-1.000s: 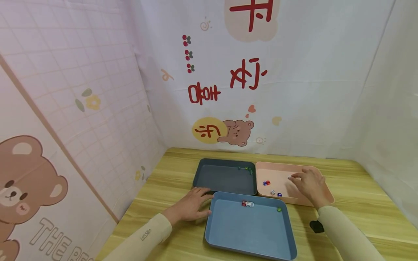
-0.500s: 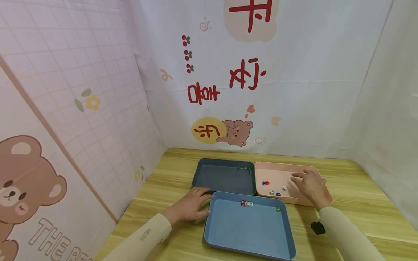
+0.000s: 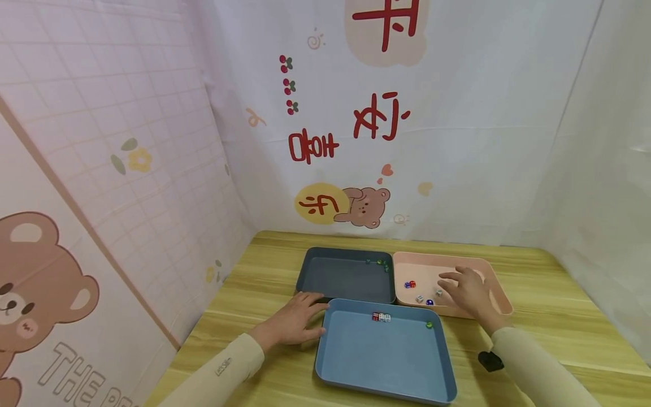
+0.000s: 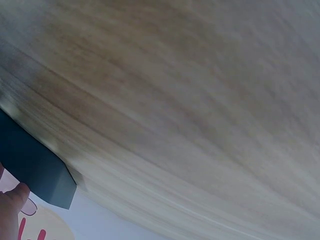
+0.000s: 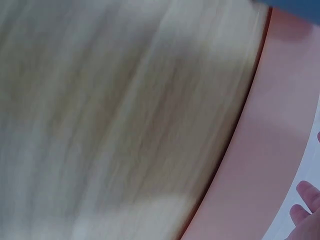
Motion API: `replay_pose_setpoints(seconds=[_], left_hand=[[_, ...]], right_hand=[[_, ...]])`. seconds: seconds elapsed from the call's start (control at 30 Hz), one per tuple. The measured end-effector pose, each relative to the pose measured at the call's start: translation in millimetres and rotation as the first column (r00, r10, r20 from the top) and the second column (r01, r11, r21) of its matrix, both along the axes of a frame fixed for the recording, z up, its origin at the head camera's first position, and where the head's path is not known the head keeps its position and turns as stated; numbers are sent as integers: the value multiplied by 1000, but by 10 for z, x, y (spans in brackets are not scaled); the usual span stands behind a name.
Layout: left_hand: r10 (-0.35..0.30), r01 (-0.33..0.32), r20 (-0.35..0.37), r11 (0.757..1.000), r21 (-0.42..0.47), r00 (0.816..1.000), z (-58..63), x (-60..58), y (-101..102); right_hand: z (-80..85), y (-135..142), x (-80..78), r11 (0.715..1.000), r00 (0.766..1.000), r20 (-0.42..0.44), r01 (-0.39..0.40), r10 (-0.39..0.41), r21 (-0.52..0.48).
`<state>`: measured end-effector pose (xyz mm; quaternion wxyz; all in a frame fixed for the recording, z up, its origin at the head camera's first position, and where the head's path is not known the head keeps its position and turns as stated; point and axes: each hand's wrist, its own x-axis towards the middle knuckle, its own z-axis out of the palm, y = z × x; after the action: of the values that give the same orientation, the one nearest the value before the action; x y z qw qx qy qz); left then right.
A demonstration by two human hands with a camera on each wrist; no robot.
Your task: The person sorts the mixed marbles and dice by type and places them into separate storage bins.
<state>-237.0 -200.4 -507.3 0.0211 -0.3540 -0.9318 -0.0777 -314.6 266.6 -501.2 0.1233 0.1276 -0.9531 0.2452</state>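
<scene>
My right hand [image 3: 469, 291] hovers over the peach tray [image 3: 500, 294], fingers loosely bent with nothing held. Just below its fingertips lies a white die [image 3: 439, 293]. Another white die [image 3: 419, 299] and a blue die [image 3: 429, 302] lie near the tray's front wall. Farther left, a second blue die [image 3: 407, 285] sits beside a red die [image 3: 412, 284]. My left hand [image 3: 292, 322] has its fingers spread at the left rim of the light blue tray [image 3: 381, 362]. That tray contains a red die [image 3: 375, 316], two white dice [image 3: 385, 317] in a row and a green die [image 3: 429, 325].
Behind the blue tray stands a dark tray [image 3: 341, 277] with several green dice [image 3: 385, 267] in its right corner. The three trays sit close together on a wooden table [image 3: 244, 282]. Printed cloth [image 3: 458, 141] hangs behind. A small black object [image 3: 490, 360] shows beside the right sleeve.
My right hand has let go of a white die, which now lies in the peach tray, and its fingers have spread and shifted left over it. My left hand stays at the blue tray's rim.
</scene>
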Motion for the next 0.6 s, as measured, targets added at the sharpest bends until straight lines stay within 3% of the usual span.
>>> replay_pose_setpoints(seconds=[0.6], left_hand=[[-5,4,18,1000,9,1000,22,11,9]], right_hand=[[-1,-260,201,990,992,-43,-124,121,-60]])
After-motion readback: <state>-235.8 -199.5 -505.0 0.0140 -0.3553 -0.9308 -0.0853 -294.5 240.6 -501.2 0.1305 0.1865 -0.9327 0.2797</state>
